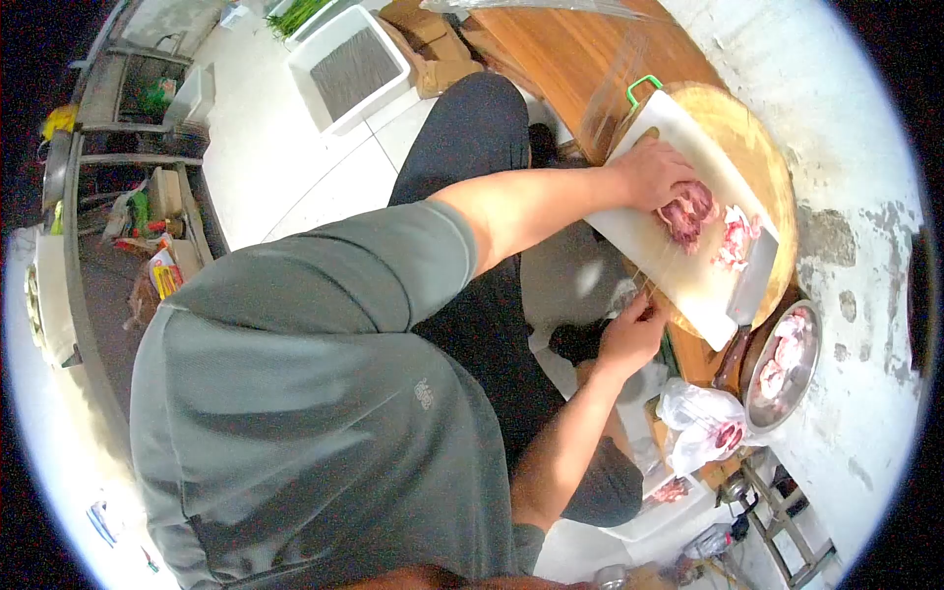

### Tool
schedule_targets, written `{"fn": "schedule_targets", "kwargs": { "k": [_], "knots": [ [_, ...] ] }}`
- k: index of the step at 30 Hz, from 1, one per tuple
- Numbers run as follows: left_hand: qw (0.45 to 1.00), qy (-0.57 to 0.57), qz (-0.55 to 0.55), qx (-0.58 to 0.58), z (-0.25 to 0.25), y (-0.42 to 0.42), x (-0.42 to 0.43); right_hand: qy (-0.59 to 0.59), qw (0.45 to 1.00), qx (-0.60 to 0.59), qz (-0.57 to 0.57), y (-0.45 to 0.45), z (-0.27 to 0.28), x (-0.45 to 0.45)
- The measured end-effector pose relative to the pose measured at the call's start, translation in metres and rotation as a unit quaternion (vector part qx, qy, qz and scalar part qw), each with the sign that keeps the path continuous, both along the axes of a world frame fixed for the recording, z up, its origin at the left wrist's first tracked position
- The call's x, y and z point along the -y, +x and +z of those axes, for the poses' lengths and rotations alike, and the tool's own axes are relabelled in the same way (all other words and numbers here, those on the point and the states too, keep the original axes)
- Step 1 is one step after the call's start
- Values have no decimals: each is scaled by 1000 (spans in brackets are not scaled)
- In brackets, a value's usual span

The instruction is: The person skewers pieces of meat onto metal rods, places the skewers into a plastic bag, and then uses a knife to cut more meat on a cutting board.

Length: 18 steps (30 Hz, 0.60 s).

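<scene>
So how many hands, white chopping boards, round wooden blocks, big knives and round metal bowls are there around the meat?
Hands: 2, the left hand and the right hand
White chopping board: 1
Round wooden block: 1
Big knife: 1
Round metal bowl: 1
Total: 6

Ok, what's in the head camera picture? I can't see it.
A person's left hand holds raw red meat on a white cutting board, while the right hand holds thin sticks beside it. A cleaver lies by paler meat pieces, near a metal bowl.

Shows white wall (854,320) w/ flaking grey patches at R, pale tiled flr (261,147), dk shelving (103,285) at L, brown wood tabletop (556,54) nr wall, brt light.
</scene>
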<state>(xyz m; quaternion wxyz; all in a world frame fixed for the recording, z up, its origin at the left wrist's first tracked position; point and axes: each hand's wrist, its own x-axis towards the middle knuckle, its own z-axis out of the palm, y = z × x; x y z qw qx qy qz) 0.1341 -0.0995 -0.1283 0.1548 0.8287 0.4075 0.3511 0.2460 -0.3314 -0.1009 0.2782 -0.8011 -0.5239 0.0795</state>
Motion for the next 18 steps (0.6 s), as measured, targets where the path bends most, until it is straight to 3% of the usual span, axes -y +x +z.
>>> {"fn": "schedule_targets", "kwargs": {
  "k": [2, 5, 8, 11, 18],
  "knots": [
    [999, 19, -6, -40, 3, 2, 5, -79, 980, -180, -39, 12, -26, 9],
    [995, 7, -30, -99, 4, -1, 5, -85, 955, -285, -18, 23, -51, 13],
    [992, -15, -46, -119, 7, -1, 5, -60, 868, -484, -93, -3, -3, 2],
    [990, -35, -54, -123, 6, 0, 5, -49, 839, -522, -145, -10, 8, -3],
    [993, -30, -54, -101, 4, -1, 5, -14, 871, -484, -80, -7, -14, -5]
  ]
}}
